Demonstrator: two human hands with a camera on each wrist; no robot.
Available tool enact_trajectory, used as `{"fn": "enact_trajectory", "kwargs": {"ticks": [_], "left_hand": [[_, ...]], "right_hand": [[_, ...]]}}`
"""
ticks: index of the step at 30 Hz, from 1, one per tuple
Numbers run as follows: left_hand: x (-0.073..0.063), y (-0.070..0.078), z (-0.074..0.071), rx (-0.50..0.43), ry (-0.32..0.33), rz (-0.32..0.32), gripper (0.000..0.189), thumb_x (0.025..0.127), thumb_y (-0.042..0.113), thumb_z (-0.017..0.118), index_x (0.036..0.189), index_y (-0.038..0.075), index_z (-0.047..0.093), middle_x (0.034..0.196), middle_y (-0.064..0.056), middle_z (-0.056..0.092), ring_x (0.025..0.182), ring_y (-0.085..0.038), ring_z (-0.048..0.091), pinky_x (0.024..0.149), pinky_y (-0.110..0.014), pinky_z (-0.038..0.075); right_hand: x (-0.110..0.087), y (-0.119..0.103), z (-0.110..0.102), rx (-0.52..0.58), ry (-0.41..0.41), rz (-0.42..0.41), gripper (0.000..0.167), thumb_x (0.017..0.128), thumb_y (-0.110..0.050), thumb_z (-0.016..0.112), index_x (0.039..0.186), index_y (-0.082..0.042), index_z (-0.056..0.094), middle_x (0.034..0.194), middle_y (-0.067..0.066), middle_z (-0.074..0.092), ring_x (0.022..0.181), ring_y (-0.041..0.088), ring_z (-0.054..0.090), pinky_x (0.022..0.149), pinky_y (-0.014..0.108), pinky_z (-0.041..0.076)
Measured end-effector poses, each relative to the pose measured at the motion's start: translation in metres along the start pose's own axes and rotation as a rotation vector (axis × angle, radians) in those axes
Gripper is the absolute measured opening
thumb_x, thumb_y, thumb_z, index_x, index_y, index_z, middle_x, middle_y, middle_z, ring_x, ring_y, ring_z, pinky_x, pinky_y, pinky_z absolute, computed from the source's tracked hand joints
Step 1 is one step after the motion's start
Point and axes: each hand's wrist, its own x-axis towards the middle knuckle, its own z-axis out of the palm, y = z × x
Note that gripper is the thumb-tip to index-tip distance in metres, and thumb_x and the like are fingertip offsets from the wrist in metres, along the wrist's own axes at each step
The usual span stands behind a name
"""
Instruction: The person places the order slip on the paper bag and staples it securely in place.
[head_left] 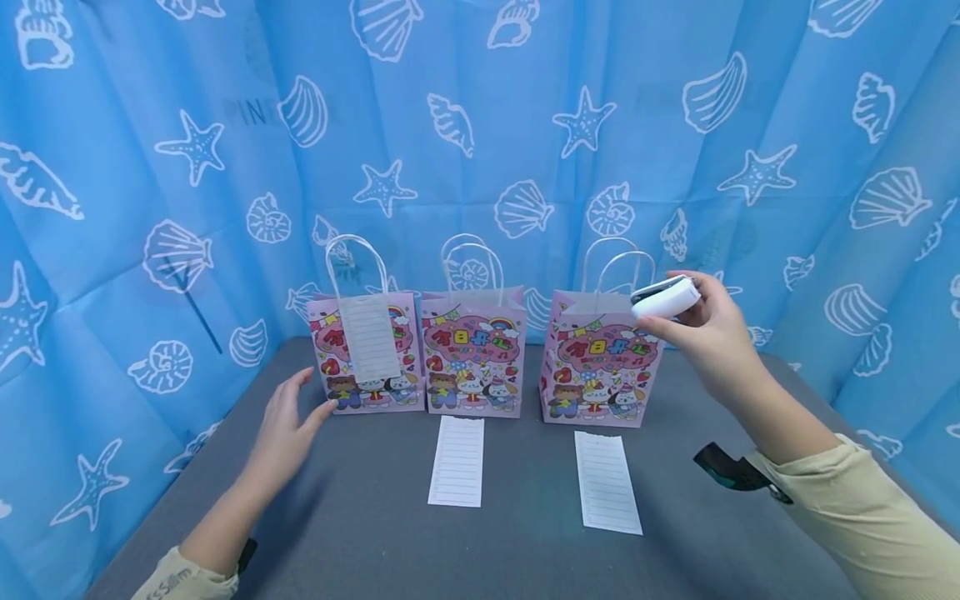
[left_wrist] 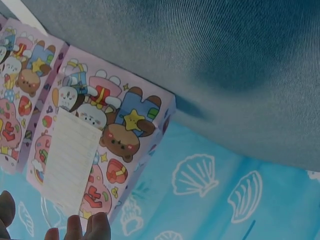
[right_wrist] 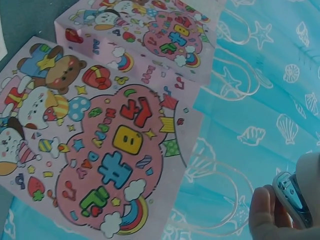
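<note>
Before blue shell-print fabric point(head_left: 491, 100), left hand point(head_left: 286, 423) spreads empty; right hand point(head_left: 707, 327) grips a rounded white stapler point(head_left: 667, 299), likely light, best held mid-body.

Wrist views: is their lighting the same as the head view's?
Head view: brighter, with soft shadow beside the left forearm; left wrist view: dimmer, broad shadow across the gray tabletop; right wrist view: also dim, nearest gift bag fairly sharp.

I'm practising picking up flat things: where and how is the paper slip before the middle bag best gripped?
Probably pinch its near short edge, coming in low from the front. The paper slip lies flat on the table, its far end close to the middle bag, so the near edge looks freer.
</note>
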Motion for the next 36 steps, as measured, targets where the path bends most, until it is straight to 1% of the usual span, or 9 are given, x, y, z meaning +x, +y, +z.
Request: {"fn": "enact_trajectory", "kwargs": {"ticks": [3, 8, 14, 17, 20, 24, 27, 30, 36], "left_hand": [[-0.002, -0.001, 0.002, -0.003, -0.007, 0.002, 0.070, 0.101, 0.029, 0.055, 0.150, -0.005, 0.019, 0.150, -0.031, 0.023, 0.140, -0.047, 0.016, 0.108, -0.065, 0.019], [-0.004, -0.004, 0.007, -0.008, -0.018, 0.015, 0.068, 0.101, 0.028, 0.055, 0.149, -0.005, 0.020, 0.149, -0.030, 0.024, 0.140, -0.047, 0.017, 0.108, -0.065, 0.018], [-0.007, -0.006, 0.012, -0.004, -0.041, 0.018, 0.068, 0.101, 0.032, 0.053, 0.149, -0.005, 0.021, 0.150, -0.031, 0.023, 0.140, -0.048, 0.016, 0.108, -0.066, 0.018], [-0.007, -0.005, 0.014, -0.001, -0.052, 0.015, 0.069, 0.101, 0.033, 0.053, 0.149, -0.005, 0.020, 0.150, -0.030, 0.022, 0.140, -0.048, 0.016, 0.108, -0.066, 0.018], [-0.007, -0.005, 0.016, 0.000, -0.061, 0.019, 0.067, 0.102, 0.031, 0.052, 0.149, -0.004, 0.020, 0.151, -0.030, 0.021, 0.140, -0.048, 0.015, 0.107, -0.066, 0.018], [-0.007, -0.004, 0.019, 0.006, -0.063, 0.034, 0.065, 0.102, 0.028, 0.052, 0.149, -0.004, 0.022, 0.151, -0.030, 0.021, 0.140, -0.048, 0.016, 0.107, -0.066, 0.018], [-0.007, -0.003, 0.021, 0.007, -0.062, 0.047, 0.063, 0.102, 0.028, 0.052, 0.148, -0.004, 0.023, 0.150, -0.030, 0.022, 0.139, -0.048, 0.017, 0.107, -0.066, 0.019], [-0.006, -0.002, 0.022, 0.009, -0.067, 0.058, 0.062, 0.103, 0.029, 0.051, 0.148, -0.004, 0.024, 0.150, -0.030, 0.022, 0.139, -0.048, 0.017, 0.107, -0.066, 0.019], [-0.004, -0.001, 0.027, 0.009, -0.094, 0.069, 0.062, 0.103, 0.032, 0.050, 0.148, -0.002, 0.024, 0.151, -0.030, 0.021, 0.139, -0.049, 0.017, 0.106, -0.068, 0.020]], "right_hand": [[-0.002, 0.003, -0.002, 0.000, 0.006, 0.003, 0.066, 0.095, -0.010, 0.064, 0.144, 0.005, 0.022, 0.129, 0.021, 0.043, 0.096, 0.004, 0.052, 0.076, 0.011, 0.048], [-0.006, 0.009, -0.006, 0.008, 0.020, 0.038, 0.067, 0.094, -0.008, 0.064, 0.142, 0.007, 0.019, 0.131, 0.023, 0.040, 0.096, 0.000, 0.051, 0.078, 0.010, 0.048], [-0.010, 0.018, -0.011, -0.041, 0.023, 0.056, 0.064, 0.094, -0.009, 0.065, 0.137, 0.009, 0.021, 0.133, 0.026, 0.037, 0.095, 0.004, 0.050, 0.076, 0.010, 0.048], [-0.012, 0.022, -0.013, -0.076, 0.016, 0.074, 0.062, 0.093, -0.011, 0.066, 0.134, 0.009, 0.023, 0.130, 0.026, 0.038, 0.094, 0.007, 0.049, 0.073, 0.010, 0.049], [-0.014, 0.026, -0.015, -0.098, -0.001, 0.077, 0.059, 0.094, -0.012, 0.066, 0.130, 0.010, 0.026, 0.126, 0.025, 0.040, 0.092, 0.007, 0.050, 0.072, 0.011, 0.049], [-0.017, 0.033, -0.017, -0.126, -0.042, 0.081, 0.055, 0.096, -0.014, 0.063, 0.130, 0.012, 0.029, 0.123, 0.027, 0.040, 0.094, 0.013, 0.049, 0.071, 0.012, 0.049], [-0.017, 0.037, -0.018, -0.155, -0.072, 0.112, 0.057, 0.097, -0.019, 0.062, 0.133, 0.012, 0.032, 0.126, 0.031, 0.039, 0.101, 0.026, 0.048, 0.070, 0.011, 0.048], [-0.018, 0.041, -0.020, -0.180, -0.087, 0.148, 0.059, 0.097, -0.023, 0.063, 0.135, 0.012, 0.036, 0.128, 0.033, 0.039, 0.104, 0.035, 0.046, 0.069, 0.012, 0.047], [-0.021, 0.051, -0.023, -0.239, -0.099, 0.200, 0.065, 0.095, -0.029, 0.064, 0.136, 0.014, 0.038, 0.128, 0.034, 0.043, 0.103, 0.036, 0.048, 0.066, 0.015, 0.046]]}}
